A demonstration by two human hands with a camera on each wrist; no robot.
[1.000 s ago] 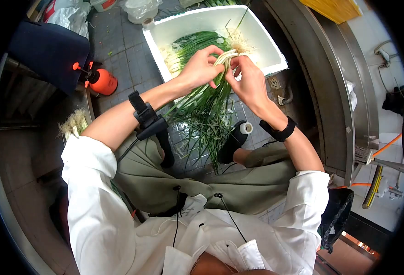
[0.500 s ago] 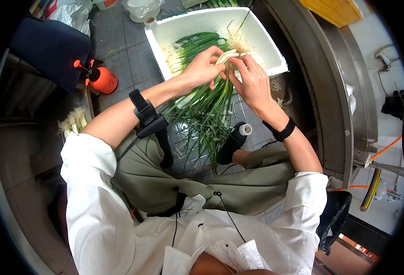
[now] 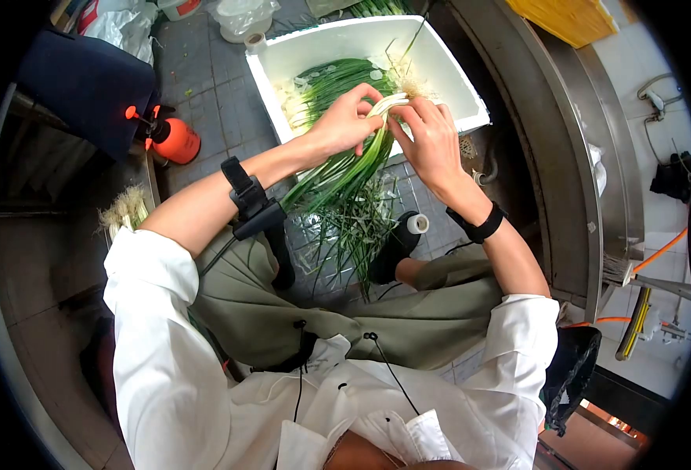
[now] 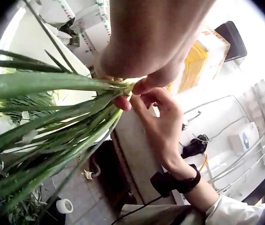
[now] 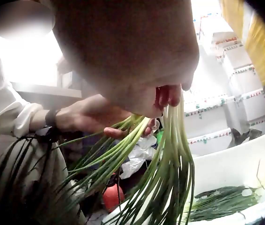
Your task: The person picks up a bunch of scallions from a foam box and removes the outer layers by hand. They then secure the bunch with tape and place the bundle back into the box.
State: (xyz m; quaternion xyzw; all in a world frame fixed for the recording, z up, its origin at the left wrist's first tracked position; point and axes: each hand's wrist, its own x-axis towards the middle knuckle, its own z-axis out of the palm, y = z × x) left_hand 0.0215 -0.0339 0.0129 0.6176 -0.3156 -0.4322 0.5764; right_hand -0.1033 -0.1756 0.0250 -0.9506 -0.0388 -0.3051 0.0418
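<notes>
In the head view, a bunch of green onions with white stalks and stringy roots is held between both hands, over the near edge of a white foam box. My left hand grips the pale stalks, and the green leaves hang below it toward the lower left. Close to the root end, my right hand pinches stalks with bent fingers and thumb. The right wrist view shows leaves falling in two clusters, one under each hand. Inside the box lie more green onions.
Loose leaves lie on the tiled floor between the feet. An orange spray bottle stands at left, near a rooted bunch. A metal counter runs along the right. A white roll is by the right shoe.
The bunch's leaves have swung left, uncovering more of the loose leaves on the floor. My right hand has shifted slightly along the stalks, while my left hand stays nearly in place.
</notes>
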